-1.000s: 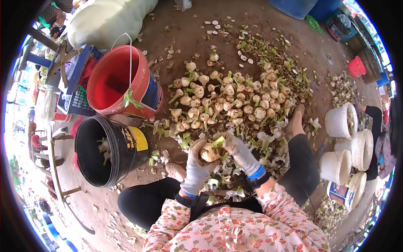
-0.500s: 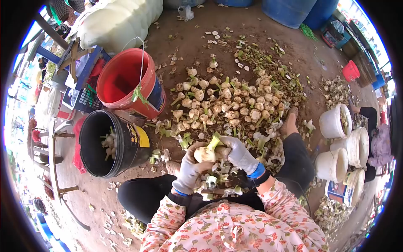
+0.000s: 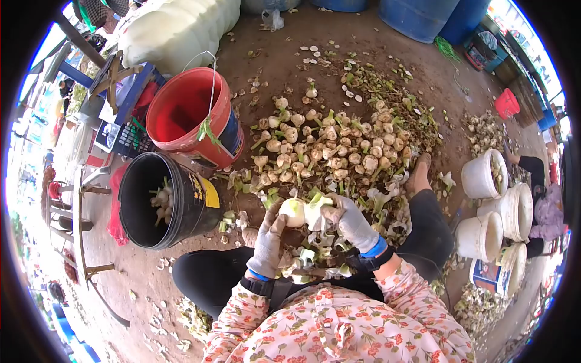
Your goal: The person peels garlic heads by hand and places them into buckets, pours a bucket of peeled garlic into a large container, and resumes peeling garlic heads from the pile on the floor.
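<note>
Your left hand grips a white bulb, probably garlic; your right hand pinches pale peel; heaped bulbs at twelve o'clock.

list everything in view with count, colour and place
bulb: one, whitish, at the left hand's fingers
peel: one piece, pale green-white, at the right hand's fingers
piled bulbs: too many to count, cream and brown, ground ahead
red bucket: one, red, left of pile
black bucket: one, black with yellow label, nearer than the red one, bulbs inside
white buckets: four, off-white, right side
small bucket: one, red, upper right
blue barrels: at least three, blue, top
net bag: one, red, left of black bucket
another person's leg: one, black, far right
far edges: too blurred to list
left hand: one, pale glove, centre
right hand: one, pale glove, centre
</note>
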Demonstrator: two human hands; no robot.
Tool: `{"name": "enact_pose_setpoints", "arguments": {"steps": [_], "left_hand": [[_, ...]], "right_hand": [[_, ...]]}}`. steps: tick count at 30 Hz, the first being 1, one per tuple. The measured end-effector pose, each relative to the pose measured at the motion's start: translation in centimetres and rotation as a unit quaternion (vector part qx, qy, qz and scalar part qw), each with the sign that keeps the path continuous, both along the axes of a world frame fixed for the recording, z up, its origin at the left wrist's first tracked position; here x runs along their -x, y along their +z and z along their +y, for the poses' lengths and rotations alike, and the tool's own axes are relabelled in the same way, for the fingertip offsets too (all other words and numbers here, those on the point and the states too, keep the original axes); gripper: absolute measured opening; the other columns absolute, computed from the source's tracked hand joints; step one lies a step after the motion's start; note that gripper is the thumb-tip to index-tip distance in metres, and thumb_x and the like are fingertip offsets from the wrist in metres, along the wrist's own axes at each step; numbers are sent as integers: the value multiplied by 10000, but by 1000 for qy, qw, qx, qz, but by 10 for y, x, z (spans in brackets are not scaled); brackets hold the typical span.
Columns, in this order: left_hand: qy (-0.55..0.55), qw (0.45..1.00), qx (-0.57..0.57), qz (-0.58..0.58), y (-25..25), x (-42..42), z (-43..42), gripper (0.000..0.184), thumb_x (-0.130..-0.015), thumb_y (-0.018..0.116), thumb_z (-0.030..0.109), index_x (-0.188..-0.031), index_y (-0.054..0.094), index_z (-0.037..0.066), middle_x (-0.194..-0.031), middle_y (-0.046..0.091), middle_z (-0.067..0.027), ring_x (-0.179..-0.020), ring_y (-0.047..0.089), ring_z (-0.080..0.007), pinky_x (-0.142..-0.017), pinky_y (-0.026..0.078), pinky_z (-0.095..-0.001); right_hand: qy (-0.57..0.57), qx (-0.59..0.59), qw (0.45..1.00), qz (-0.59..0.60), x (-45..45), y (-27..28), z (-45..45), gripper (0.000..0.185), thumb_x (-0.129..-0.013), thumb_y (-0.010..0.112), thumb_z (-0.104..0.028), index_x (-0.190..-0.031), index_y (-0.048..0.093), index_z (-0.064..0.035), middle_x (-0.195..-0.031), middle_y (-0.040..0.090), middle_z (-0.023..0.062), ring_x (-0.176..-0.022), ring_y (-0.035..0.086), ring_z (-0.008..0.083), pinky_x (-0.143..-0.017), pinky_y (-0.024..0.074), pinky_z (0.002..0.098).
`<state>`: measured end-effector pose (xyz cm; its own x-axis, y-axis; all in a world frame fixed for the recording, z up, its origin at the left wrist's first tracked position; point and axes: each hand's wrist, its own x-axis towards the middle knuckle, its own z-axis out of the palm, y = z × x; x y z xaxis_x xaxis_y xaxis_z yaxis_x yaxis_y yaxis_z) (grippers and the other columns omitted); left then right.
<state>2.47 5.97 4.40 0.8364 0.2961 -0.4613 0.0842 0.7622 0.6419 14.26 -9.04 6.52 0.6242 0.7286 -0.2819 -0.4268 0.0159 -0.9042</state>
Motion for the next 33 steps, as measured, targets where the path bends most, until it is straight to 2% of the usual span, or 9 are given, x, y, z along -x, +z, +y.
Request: {"name": "enact_pose_setpoints", "arguments": {"steps": [3, 7, 12, 15, 19, 21, 23, 26, 33], "left_hand": [[14, 988, -147, -43, 0, -2, -12, 711, -766, 694, 120, -1363, 310, 70, -1153, 538, -103, -1012, 556, -209, -890, 474, -320], [-1, 996, -76, -40, -9, -1, -8, 689, -726, 686, -6, -1319, 347, 86, -1104, 548, -89, -907, 592, -168, -828, 495, -296], [-68, 996, 3, -65, 11, 10, -6, 745, -648, 778, 472, -1202, 458, 92, -944, 584, -58, -821, 595, -145, -582, 511, -226], [-122, 977, 118, -131, 1, 17, 4, 775, -648, 758, 534, -1232, 457, 123, -921, 584, -61, -695, 561, -121, -502, 456, -209], [-34, 982, 125, -138, -5, 6, 1, 787, -683, 684, 595, -1245, 451, 96, -923, 608, -102, -619, 544, -137, -413, 374, -211], [-35, 980, 103, -168, -1, 4, 4, 788, -690, 711, 539, -1271, 421, 93, -977, 598, -94, -754, 592, -156, -563, 482, -236], [13, 987, 17, -157, 13, 3, -4, 749, -693, 763, 444, -1269, 424, 106, -1017, 593, -98, -836, 607, -168, -660, 514, -253], [-22, 987, -58, -151, 13, 2, 2, 840, -654, 817, 361, -1306, 365, 85, -1091, 561, -77, -980, 580, -179, -842, 494, -298], [20, 972, -218, -88, 1, -2, -7, 786, -607, 812, 252, -1257, 421, 45, -1130, 474, -76, -996, 529, -186, -873, 467, -293]], "right_hand": [[69, 27, 995, -60, 12, 8, 0, 183, -899, 525, -183, -956, 592, -23, -704, 484, -50, -594, 413, 41, -534, 353, 192], [118, 26, 990, -71, 16, 6, -6, 230, -893, 560, -185, -1023, 575, 4, -772, 533, -18, -661, 459, 62, -595, 390, 202], [-46, -108, 990, 74, 18, -28, -15, 515, -763, 737, -290, -1065, 525, 70, -1001, 631, 116, -886, 635, 189, -806, 495, 253], [-49, 248, 847, -467, 10, -4, -28, 438, -788, 710, -246, -1034, 542, 75, -979, 634, 139, -875, 633, 193, -785, 503, 268], [64, -6, 998, -22, -1, -18, -44, 344, -808, 643, -202, -1022, 571, 58, -924, 640, 171, -799, 624, 222, -701, 497, 272], [321, 236, 892, -214, -3, -27, -40, 324, -822, 609, -203, -1086, 586, -18, -870, 639, 124, -751, 611, 173, -700, 485, 289], [304, 403, 706, -497, 19, -26, -36, 389, -834, 626, -277, -1128, 559, -30, -904, 624, 140, -737, 612, 176, -671, 476, 291], [97, 185, 927, -312, 15, -11, -22, 397, -804, 668, -248, -1108, 549, -23, -903, 616, 119, -645, 603, 187, -598, 469, 305], [-25, 98, 832, -546, 20, 11, 14, 324, -700, 728, -132, -973, 579, -45, -777, 590, 107, -660, 606, 272, -588, 472, 345]]}}
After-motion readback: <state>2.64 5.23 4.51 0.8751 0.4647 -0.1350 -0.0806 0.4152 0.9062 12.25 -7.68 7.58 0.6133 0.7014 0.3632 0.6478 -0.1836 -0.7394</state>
